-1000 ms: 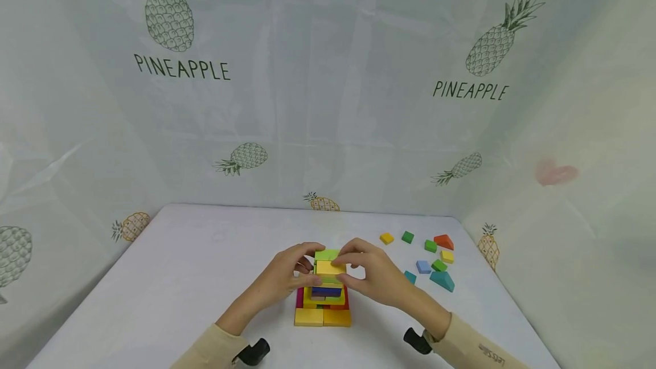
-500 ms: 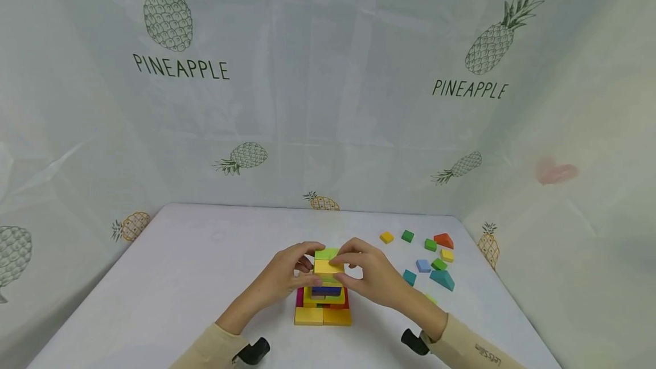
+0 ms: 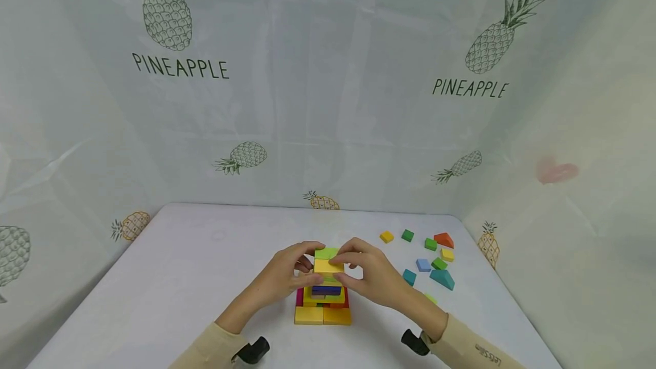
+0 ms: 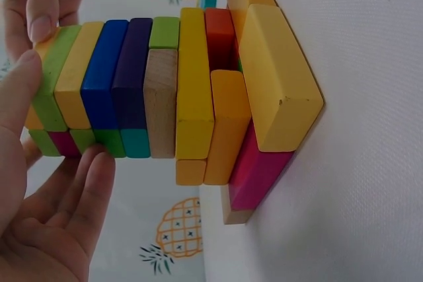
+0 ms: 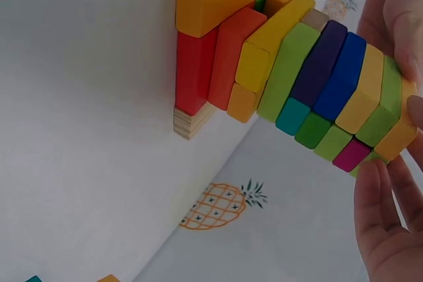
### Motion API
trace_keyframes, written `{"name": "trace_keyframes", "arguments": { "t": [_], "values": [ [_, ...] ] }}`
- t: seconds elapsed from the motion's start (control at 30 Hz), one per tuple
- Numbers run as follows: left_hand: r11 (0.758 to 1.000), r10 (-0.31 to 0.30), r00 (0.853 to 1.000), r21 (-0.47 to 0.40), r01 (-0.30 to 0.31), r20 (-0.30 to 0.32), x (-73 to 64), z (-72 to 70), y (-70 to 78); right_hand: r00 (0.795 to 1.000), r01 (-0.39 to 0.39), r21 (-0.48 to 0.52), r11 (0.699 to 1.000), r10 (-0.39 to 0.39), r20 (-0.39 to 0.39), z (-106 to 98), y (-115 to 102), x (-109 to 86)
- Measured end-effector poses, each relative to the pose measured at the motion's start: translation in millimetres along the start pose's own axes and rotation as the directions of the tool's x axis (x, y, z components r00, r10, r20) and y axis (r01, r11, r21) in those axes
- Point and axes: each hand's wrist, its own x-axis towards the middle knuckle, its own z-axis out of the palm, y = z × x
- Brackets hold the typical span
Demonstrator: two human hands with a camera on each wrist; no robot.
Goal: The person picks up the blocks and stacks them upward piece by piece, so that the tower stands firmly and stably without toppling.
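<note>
Left fingers (image 3: 308,247) grip tower (image 3: 326,291), right fingers (image 3: 353,257) pinch yellow block (image 3: 327,266); lime block (image 3: 431,298) partly hidden behind forearm (image 3: 426,313).

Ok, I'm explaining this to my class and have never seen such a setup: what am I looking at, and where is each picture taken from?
There is no machine here: a person works with two bare hands. The wide picture comes from a camera on the head, looking forward and down. The close ones come from cameras on the left and right wrists, so the block tower looks tipped sideways there, though it stands upright.

It stands on a white table, with loose blocks scattered to the right and a pineapple-print cloth behind. The left hand and right hand both have a grip on the tower's top, thumbs nearer the person, fingertips farther back.
</note>
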Motion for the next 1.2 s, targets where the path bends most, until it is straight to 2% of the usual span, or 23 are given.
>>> {"name": "trace_keyframes", "arguments": {
  "t": [0.17, 0.27, 0.47, 0.6, 0.77, 0.87, 1.07, 1.2],
  "values": [
    [1.0, -0.004, 1.0, 0.008, 0.004, -0.004, -0.7, -0.6, 0.9, 1.0, -0.015, 0.032, 0.999, 0.016, -0.024, -9.6, 8.4, -2.6],
    [1.0, -0.022, 1.0, 0.006, 0.022, -0.006, -1.3, -0.5, 1.9, 0.997, -0.048, 0.017, 0.999, 0.049, -0.053, -19.5, 20.8, -5.4],
    [0.998, -0.058, 0.998, 0.004, 0.058, -0.014, -3.7, 0.0, 3.1, 0.987, -0.128, -0.073, 0.989, 0.12, -0.104, -34.4, 66.2, -13.0],
    [0.998, -0.062, 0.998, 0.004, 0.062, -0.018, -5.2, 0.3, 4.2, 0.98, -0.183, -0.101, 0.978, 0.173, -0.103, -39.6, 102.7, -18.1],
    [0.996, -0.08, 0.997, -0.025, 0.08, -0.016, -6.0, 1.2, 3.3, 0.963, -0.269, -0.131, 0.954, 0.264, -0.056, -42.1, 141.1, -20.1],
    [0.995, -0.093, 0.996, -0.044, 0.092, -0.016, -5.9, 1.5, 2.6, 0.946, -0.323, -0.143, 0.936, 0.324, -0.016, -42.5, 158.3, -18.0],
    [0.993, -0.103, 0.995, -0.061, 0.102, -0.016, -5.1, 1.9, 3.8, 0.912, -0.385, -0.148, 0.911, 0.4, 0.087, -43.0, 183.7, -12.6],
    [0.993, -0.097, 0.995, -0.066, 0.096, -0.009, -5.0, 1.2, 5.7, 0.892, -0.417, -0.144, 0.897, 0.435, 0.126, -42.9, 195.3, -11.3]
  ]
}}
